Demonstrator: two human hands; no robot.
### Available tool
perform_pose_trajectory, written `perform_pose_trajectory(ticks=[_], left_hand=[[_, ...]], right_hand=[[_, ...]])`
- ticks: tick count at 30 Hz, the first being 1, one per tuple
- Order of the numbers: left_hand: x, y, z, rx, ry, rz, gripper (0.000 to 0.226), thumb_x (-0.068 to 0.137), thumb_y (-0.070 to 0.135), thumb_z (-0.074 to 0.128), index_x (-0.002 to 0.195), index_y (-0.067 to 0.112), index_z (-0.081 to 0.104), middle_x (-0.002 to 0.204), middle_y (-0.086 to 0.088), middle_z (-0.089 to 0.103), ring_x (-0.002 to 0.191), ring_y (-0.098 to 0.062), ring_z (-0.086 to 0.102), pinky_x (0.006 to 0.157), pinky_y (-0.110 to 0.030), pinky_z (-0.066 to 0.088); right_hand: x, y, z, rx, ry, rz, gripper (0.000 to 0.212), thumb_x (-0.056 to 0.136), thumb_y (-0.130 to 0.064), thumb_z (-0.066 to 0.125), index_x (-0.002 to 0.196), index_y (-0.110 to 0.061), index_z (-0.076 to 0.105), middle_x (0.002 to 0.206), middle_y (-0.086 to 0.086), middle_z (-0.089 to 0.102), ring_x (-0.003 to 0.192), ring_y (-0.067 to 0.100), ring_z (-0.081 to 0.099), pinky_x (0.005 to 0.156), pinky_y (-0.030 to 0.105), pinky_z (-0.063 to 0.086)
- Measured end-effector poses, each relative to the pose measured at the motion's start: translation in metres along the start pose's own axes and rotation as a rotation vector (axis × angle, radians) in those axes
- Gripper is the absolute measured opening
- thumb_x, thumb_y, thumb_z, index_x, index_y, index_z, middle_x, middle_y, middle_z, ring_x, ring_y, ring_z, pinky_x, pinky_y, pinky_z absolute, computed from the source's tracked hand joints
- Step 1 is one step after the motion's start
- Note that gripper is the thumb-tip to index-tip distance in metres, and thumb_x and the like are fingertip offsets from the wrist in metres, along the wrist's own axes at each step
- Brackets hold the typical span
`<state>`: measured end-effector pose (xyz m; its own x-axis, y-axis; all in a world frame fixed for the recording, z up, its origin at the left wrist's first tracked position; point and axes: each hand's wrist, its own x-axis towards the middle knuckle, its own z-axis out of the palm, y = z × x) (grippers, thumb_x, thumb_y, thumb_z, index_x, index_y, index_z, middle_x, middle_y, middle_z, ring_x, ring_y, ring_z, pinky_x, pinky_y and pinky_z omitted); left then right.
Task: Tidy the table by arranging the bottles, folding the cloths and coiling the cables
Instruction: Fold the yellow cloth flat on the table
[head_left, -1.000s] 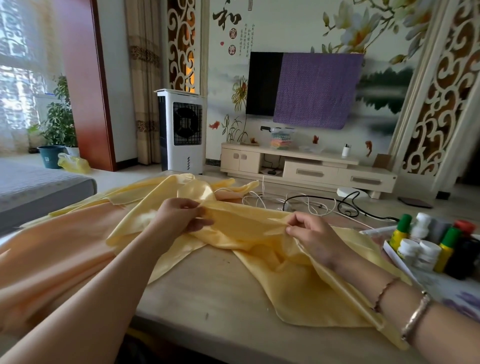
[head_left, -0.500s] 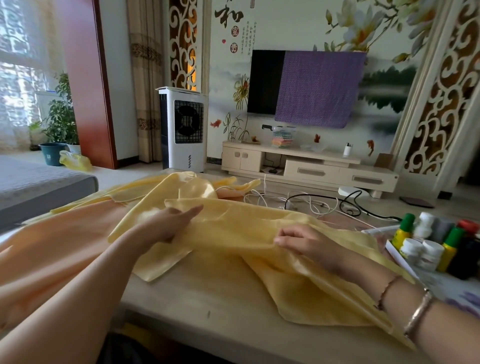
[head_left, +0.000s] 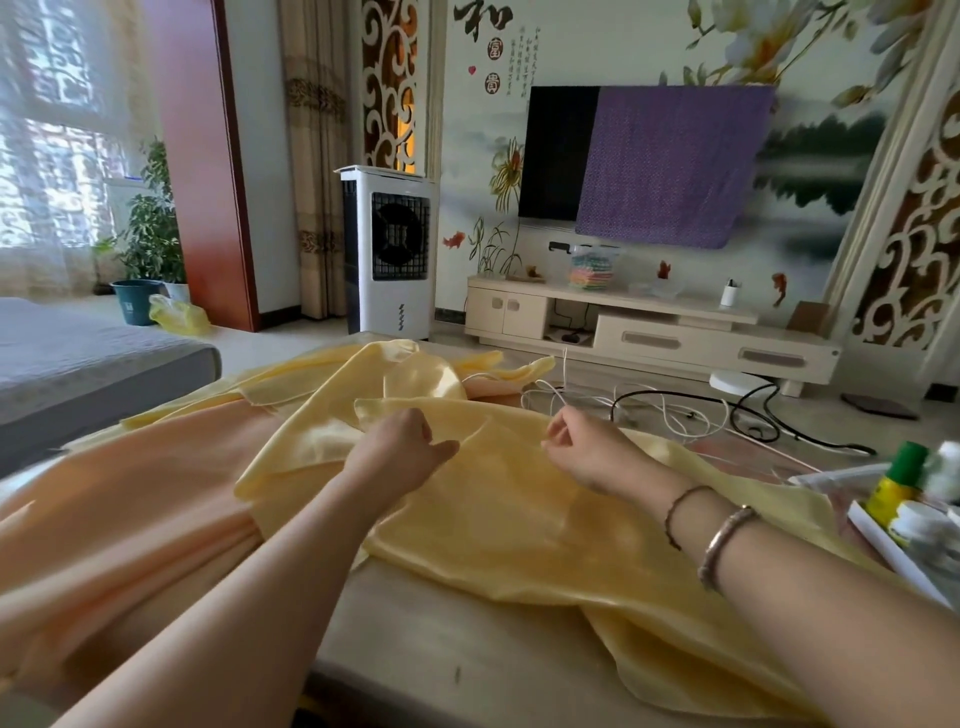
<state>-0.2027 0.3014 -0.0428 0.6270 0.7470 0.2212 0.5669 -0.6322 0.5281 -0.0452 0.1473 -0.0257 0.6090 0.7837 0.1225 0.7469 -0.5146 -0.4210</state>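
Both forearms are bare, with no sleeves in sight. The right wrist wears two bracelets: a thin dark cord (head_left: 681, 512) and a thicker metal bangle (head_left: 724, 540) behind it.

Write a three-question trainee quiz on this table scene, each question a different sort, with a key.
1. True or false: the cables are already coiled.
2. Multiple choice: the yellow cloth lies
A. folded in a neat square
B. spread loosely, partly over the peach cloth
C. on the floor
3. Fill in: the bottles stand at the table's ___ edge, from the person's side.

Key
1. False: they lie in loose tangles at the far side.
2. B. The left hand and right hand rest on top of it.
3. right
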Motion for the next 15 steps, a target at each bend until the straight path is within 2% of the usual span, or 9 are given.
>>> perform_pose_trajectory(ticks=[3, 4, 6, 7, 9, 11, 13, 15], left_hand=[[0.01, 0.006, 0.01, -0.028, -0.081, -0.028, 0.044, 0.087, 0.048, 0.062, 0.115, 0.014, 0.058, 0.077, 0.011, 0.046, 0.07, -0.006, 0.045, 0.054, -0.019, 0.033], [0.012, 0.007, 0.012, -0.056, -0.117, -0.043, 0.046, 0.088, 0.048, 0.061, 0.118, 0.013, 0.059, 0.079, 0.009, 0.05, 0.07, -0.006, 0.047, 0.055, -0.019, 0.035], [0.016, 0.009, 0.014, -0.163, -0.167, -0.05, 0.046, 0.089, 0.045, 0.06, 0.124, 0.015, 0.06, 0.1, 0.001, 0.064, 0.089, -0.014, 0.059, 0.071, -0.023, 0.044], [0.018, 0.01, 0.015, -0.224, -0.183, -0.054, 0.045, 0.09, 0.044, 0.06, 0.125, 0.016, 0.06, 0.111, -0.002, 0.065, 0.098, -0.018, 0.06, 0.079, -0.025, 0.045], [0.022, 0.015, 0.014, -0.306, -0.208, -0.074, 0.04, 0.089, 0.039, 0.062, 0.12, 0.014, 0.061, 0.108, -0.001, 0.064, 0.095, -0.018, 0.06, 0.077, -0.025, 0.048], [0.023, 0.021, 0.012, -0.373, -0.224, -0.113, 0.029, 0.085, 0.03, 0.07, 0.109, 0.016, 0.06, 0.098, 0.0, 0.06, 0.082, -0.015, 0.058, 0.063, -0.023, 0.048], [0.023, 0.024, 0.011, -0.468, -0.226, -0.13, 0.032, 0.081, 0.014, 0.071, 0.11, 0.019, 0.058, 0.108, -0.005, 0.057, 0.089, -0.021, 0.059, 0.067, -0.027, 0.051], [0.023, 0.025, 0.01, -0.542, -0.213, -0.105, 0.04, 0.08, 0.003, 0.066, 0.114, 0.022, 0.058, 0.114, -0.006, 0.058, 0.09, -0.022, 0.059, 0.066, -0.028, 0.052]], right_hand=[[0.021, 0.0, 0.01, -0.101, -0.027, 0.09, 0.034, 0.094, -0.044, 0.05, 0.114, -0.016, 0.048, 0.114, 0.004, 0.059, 0.1, 0.022, 0.058, 0.088, 0.037, 0.05], [0.026, 0.0, 0.013, -0.118, -0.03, 0.103, 0.035, 0.093, -0.046, 0.051, 0.113, -0.017, 0.049, 0.115, 0.004, 0.059, 0.102, 0.023, 0.058, 0.09, 0.039, 0.049], [0.032, -0.002, 0.015, -0.111, -0.028, 0.111, 0.037, 0.091, -0.048, 0.053, 0.109, -0.016, 0.053, 0.114, 0.005, 0.062, 0.102, 0.024, 0.058, 0.092, 0.041, 0.049], [0.035, -0.004, 0.016, -0.083, -0.031, 0.108, 0.041, 0.09, -0.047, 0.055, 0.108, -0.011, 0.059, 0.112, 0.008, 0.065, 0.1, 0.025, 0.06, 0.091, 0.041, 0.05], [0.039, -0.006, 0.015, -0.007, -0.072, 0.091, 0.048, 0.089, -0.041, 0.058, 0.11, 0.002, 0.066, 0.103, 0.015, 0.07, 0.087, 0.025, 0.063, 0.079, 0.033, 0.051], [0.038, -0.009, 0.013, 0.045, -0.141, 0.084, 0.043, 0.088, -0.031, 0.061, 0.106, 0.007, 0.066, 0.082, 0.014, 0.062, 0.074, 0.021, 0.052, 0.066, 0.027, 0.039], [0.035, -0.01, 0.012, 0.058, -0.171, 0.067, 0.03, 0.086, -0.023, 0.061, 0.09, 0.006, 0.067, 0.075, 0.01, 0.049, 0.072, 0.019, 0.046, 0.064, 0.027, 0.033], [0.031, -0.008, 0.009, 0.108, -0.144, 0.027, 0.014, 0.085, -0.018, 0.062, 0.076, -0.008, 0.061, 0.072, 0.006, 0.052, 0.071, 0.019, 0.05, 0.063, 0.028, 0.036]])
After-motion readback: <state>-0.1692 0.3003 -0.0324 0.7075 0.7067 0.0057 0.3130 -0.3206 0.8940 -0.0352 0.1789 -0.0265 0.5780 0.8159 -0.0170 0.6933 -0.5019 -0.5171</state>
